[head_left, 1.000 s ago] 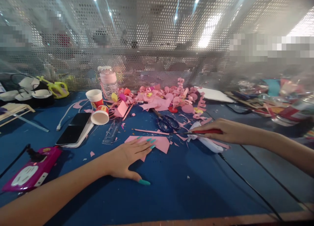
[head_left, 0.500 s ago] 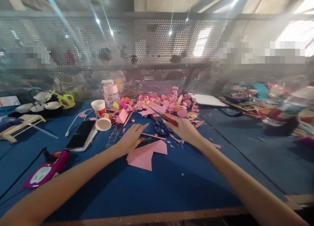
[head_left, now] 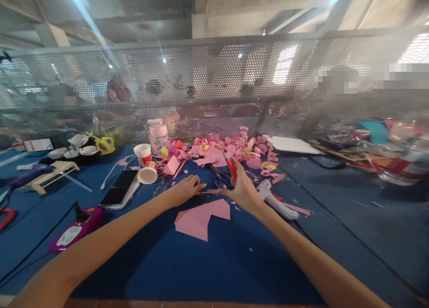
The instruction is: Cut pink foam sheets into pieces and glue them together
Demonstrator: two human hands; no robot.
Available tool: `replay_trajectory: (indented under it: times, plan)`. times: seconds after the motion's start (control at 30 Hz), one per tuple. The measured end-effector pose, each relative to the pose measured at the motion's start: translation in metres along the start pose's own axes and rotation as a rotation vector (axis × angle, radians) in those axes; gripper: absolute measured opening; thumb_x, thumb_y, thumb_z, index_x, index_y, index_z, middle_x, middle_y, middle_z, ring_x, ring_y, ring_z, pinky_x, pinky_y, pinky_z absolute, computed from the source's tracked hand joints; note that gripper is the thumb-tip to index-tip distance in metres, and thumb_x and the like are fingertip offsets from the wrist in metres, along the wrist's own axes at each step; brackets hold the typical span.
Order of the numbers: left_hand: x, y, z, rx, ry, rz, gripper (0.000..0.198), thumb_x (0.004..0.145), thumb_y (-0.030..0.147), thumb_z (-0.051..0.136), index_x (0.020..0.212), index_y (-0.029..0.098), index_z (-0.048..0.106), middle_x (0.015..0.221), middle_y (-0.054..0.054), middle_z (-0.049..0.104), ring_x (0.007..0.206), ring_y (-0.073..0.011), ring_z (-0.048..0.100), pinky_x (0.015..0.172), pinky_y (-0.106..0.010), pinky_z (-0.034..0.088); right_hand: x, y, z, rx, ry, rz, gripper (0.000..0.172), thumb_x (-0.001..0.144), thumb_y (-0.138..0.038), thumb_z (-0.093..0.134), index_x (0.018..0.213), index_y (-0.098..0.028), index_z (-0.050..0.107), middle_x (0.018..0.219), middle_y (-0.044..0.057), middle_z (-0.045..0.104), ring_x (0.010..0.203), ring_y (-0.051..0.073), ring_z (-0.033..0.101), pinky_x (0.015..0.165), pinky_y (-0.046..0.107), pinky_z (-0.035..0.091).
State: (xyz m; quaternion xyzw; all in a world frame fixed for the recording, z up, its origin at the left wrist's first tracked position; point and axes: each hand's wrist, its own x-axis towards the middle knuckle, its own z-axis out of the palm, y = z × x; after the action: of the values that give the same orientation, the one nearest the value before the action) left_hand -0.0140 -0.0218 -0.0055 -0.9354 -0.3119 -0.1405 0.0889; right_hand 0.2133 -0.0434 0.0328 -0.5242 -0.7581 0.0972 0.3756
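My right hand [head_left: 246, 189] is closed around a slim red tool [head_left: 230, 168] that points up and away; its exact kind is hard to make out. Its thumb reaches left toward a thin pink paper strip [head_left: 211, 192]. At the strip's other end, my left hand [head_left: 186, 189] rests low over the table with fingers curled and thumb against the strip. Just beyond the hands lie dark blue scissors [head_left: 224, 179], partly covered. A cut piece of pink paper [head_left: 201, 218] lies flat in front of both hands.
Pink paper curls and scraps [head_left: 217, 151] are heaped at the back. Paper cups [head_left: 147, 174], a phone [head_left: 119, 188] and a purple power strip [head_left: 78, 230] lie left. A white glue gun [head_left: 276, 201] sits by my right forearm. A perforated metal screen [head_left: 208, 76] stands behind.
My right hand has come nearer and turned, tipping the red tool more upright. My left hand's fingers have curled in at the strip. The glue gun now shows beside my right forearm.
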Motion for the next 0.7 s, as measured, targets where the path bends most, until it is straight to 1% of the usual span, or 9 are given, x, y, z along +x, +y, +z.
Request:
replay_trajectory:
  times: [0.07, 0.1, 0.2, 0.27, 0.37, 0.47, 0.57, 0.63, 0.7]
  plan:
    - [-0.008, 0.003, -0.003, 0.021, -0.018, -0.026, 0.036, 0.089, 0.013, 0.032, 0.124, 0.015, 0.041, 0.099, -0.013, 0.047, 0.095, -0.0236, 0.049, 0.081, -0.040, 0.042, -0.004, -0.005, 0.002, 0.006, -0.098, -0.065, 0.123, 0.046, -0.053, 0.074, 0.139, -0.012, 0.004, 0.139, 0.023, 0.027, 0.125, 0.035, 0.032, 0.095, 0.047, 0.034]
    - [-0.012, 0.004, -0.004, 0.016, -0.021, -0.059, 0.039, 0.089, 0.013, 0.030, 0.127, 0.014, 0.037, 0.100, -0.013, 0.047, 0.097, -0.0241, 0.050, 0.083, -0.041, 0.042, -0.007, -0.006, 0.004, 0.001, -0.158, -0.080, 0.130, 0.042, -0.053, 0.076, 0.140, -0.013, 0.000, 0.139, 0.023, 0.024, 0.126, 0.036, 0.030, 0.095, 0.047, 0.034]
    - [-0.019, 0.001, -0.011, -0.090, 0.028, -0.158, 0.044, 0.088, 0.010, 0.028, 0.131, 0.014, 0.031, 0.103, -0.013, 0.048, 0.105, -0.0241, 0.048, 0.091, -0.044, 0.036, -0.015, -0.009, 0.010, -0.031, -0.322, -0.082, 0.143, 0.031, -0.052, 0.078, 0.140, -0.016, -0.007, 0.136, 0.024, 0.026, 0.122, 0.040, 0.033, 0.091, 0.049, 0.036]
    - [-0.020, -0.003, -0.017, -0.228, 0.064, -0.235, 0.044, 0.087, 0.012, 0.031, 0.130, 0.015, 0.032, 0.108, -0.013, 0.049, 0.108, -0.0233, 0.047, 0.094, -0.044, 0.034, -0.018, -0.009, 0.014, -0.052, -0.368, -0.068, 0.144, 0.030, -0.053, 0.078, 0.140, -0.017, -0.007, 0.131, 0.023, 0.032, 0.120, 0.040, 0.036, 0.091, 0.049, 0.036]
    - [-0.018, -0.005, -0.029, -0.522, 0.122, -0.448, 0.042, 0.085, 0.018, 0.038, 0.127, 0.014, 0.037, 0.108, -0.012, 0.051, 0.102, -0.0211, 0.050, 0.092, -0.041, 0.036, -0.020, -0.010, 0.018, -0.088, -0.366, -0.027, 0.142, 0.031, -0.058, 0.076, 0.140, -0.018, -0.005, 0.127, 0.022, 0.036, 0.118, 0.040, 0.038, 0.092, 0.049, 0.034]
    - [-0.016, 0.001, -0.034, -0.971, 0.191, -0.648, 0.037, 0.083, 0.022, 0.047, 0.119, 0.015, 0.047, 0.104, -0.008, 0.055, 0.094, -0.0176, 0.052, 0.085, -0.034, 0.041, -0.019, -0.012, 0.021, -0.125, -0.332, 0.010, 0.135, 0.036, -0.061, 0.073, 0.140, -0.018, 0.000, 0.123, 0.021, 0.039, 0.116, 0.039, 0.040, 0.091, 0.050, 0.035]
    - [-0.013, 0.012, -0.035, -1.394, 0.245, -0.739, 0.034, 0.077, 0.029, 0.058, 0.109, 0.018, 0.055, 0.092, -0.003, 0.057, 0.075, -0.0105, 0.054, 0.068, -0.023, 0.045, -0.018, -0.015, 0.027, -0.165, -0.295, 0.032, 0.125, 0.043, -0.058, 0.073, 0.139, -0.014, 0.006, 0.118, 0.021, 0.042, 0.112, 0.038, 0.044, 0.086, 0.049, 0.038]
    - [-0.010, 0.018, -0.036, -1.552, 0.301, -0.762, 0.037, 0.072, 0.030, 0.066, 0.105, 0.019, 0.057, 0.082, 0.000, 0.056, 0.065, -0.0069, 0.052, 0.061, -0.019, 0.044, -0.016, -0.018, 0.031, -0.201, -0.273, 0.041, 0.119, 0.047, -0.055, 0.072, 0.138, -0.010, 0.011, 0.116, 0.022, 0.043, 0.109, 0.038, 0.046, 0.083, 0.046, 0.041]
    - [-0.007, 0.021, -0.038, -1.665, 0.339, -0.742, 0.037, 0.067, 0.028, 0.071, 0.101, 0.019, 0.059, 0.082, 0.000, 0.057, 0.064, -0.0062, 0.053, 0.060, -0.018, 0.045, -0.014, -0.020, 0.037, -0.243, -0.256, 0.057, 0.112, 0.051, -0.050, 0.073, 0.137, -0.009, 0.014, 0.114, 0.022, 0.044, 0.105, 0.037, 0.049, 0.081, 0.045, 0.042]
